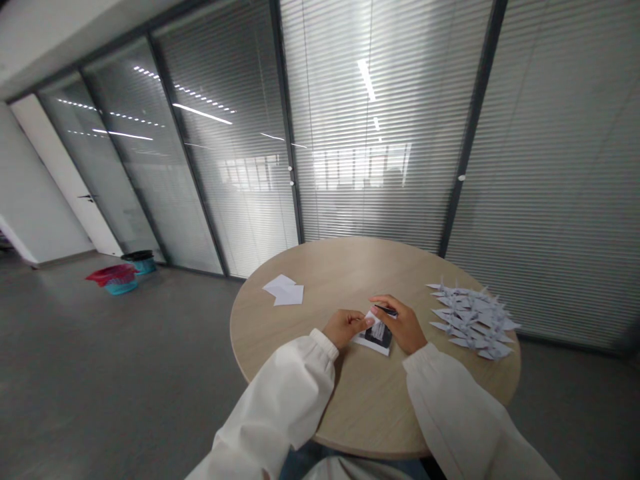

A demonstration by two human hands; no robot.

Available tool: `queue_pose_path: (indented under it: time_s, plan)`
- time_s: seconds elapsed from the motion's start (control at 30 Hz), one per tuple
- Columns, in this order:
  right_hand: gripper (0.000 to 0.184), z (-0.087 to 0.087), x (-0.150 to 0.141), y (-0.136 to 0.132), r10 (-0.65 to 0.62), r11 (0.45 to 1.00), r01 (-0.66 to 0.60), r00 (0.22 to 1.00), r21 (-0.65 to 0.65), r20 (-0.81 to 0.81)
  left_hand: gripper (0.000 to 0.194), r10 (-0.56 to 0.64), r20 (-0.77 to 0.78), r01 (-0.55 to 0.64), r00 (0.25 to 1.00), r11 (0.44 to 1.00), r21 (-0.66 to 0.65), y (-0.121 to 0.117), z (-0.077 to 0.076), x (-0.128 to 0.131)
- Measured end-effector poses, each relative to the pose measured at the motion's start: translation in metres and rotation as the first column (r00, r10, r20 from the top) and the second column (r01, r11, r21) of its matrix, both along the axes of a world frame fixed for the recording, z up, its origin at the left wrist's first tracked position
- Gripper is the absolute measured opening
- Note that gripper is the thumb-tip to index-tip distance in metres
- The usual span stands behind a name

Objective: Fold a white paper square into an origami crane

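Note:
Near the middle of the round table, both hands work on a small piece of paper [379,337] with a dark printed picture and white edges. My left hand [345,327] pinches its left side between thumb and fingers. From the right, my right hand [400,323] grips the upper part, thumb on the paper and fingers curved over it. A dark strip [386,310] shows beneath those fingers; whether it belongs to the same paper I cannot tell. A cluster of folded paper cranes [475,320] lies to the right, and a few loose white paper sheets [286,291] lie to the left.
The wooden table [350,260] stands close to a glass partition with blinds [370,120]. On the floor at left are a bin with a red liner [114,277] and a bin with a black liner [143,261]. A white door [75,180] is farther back.

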State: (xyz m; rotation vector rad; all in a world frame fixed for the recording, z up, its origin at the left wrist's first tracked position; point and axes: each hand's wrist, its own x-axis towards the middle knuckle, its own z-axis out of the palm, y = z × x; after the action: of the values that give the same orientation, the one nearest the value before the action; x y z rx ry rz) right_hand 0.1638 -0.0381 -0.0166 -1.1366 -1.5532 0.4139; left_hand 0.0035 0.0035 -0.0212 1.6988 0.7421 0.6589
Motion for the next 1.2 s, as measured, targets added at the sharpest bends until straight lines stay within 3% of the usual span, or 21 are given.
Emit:
queue_pose_path:
  time_s: [0.2, 0.4, 0.6, 0.83, 1.2]
  plan:
    - [0.027, 0.001, -0.001, -0.001, 0.017, 1.0, -0.017, 1.0, 0.014, 0.018, 0.044, -0.011, 0.018, 0.01, 1.0, 0.999, 0.045, 0.0, 0.001, 0.0]
    - [0.029, 0.0, 0.001, 0.0, 0.119, 0.987, -0.118, 0.993, 0.112, -0.002, 0.044, 0.278, 0.164, -0.258, 0.946, 0.957, -0.136, 0.009, 0.0, 0.001]
    - [0.024, -0.005, 0.001, 0.002, 0.192, 0.97, -0.207, 0.974, 0.128, 0.119, 0.04, 0.411, 0.243, -0.347, 0.879, 0.9, -0.264, 0.012, 0.004, -0.002]
    - [0.017, -0.007, -0.001, 0.003, 0.171, 0.984, -0.175, 0.979, 0.03, 0.108, 0.037, 0.392, 0.256, -0.33, 0.884, 0.91, -0.253, 0.01, 0.004, -0.002]
    - [0.016, -0.006, -0.001, 0.004, 0.184, 0.983, -0.185, 0.983, -0.014, -0.007, 0.038, 0.32, 0.251, -0.272, 0.913, 0.94, -0.208, 0.01, 0.004, -0.002]
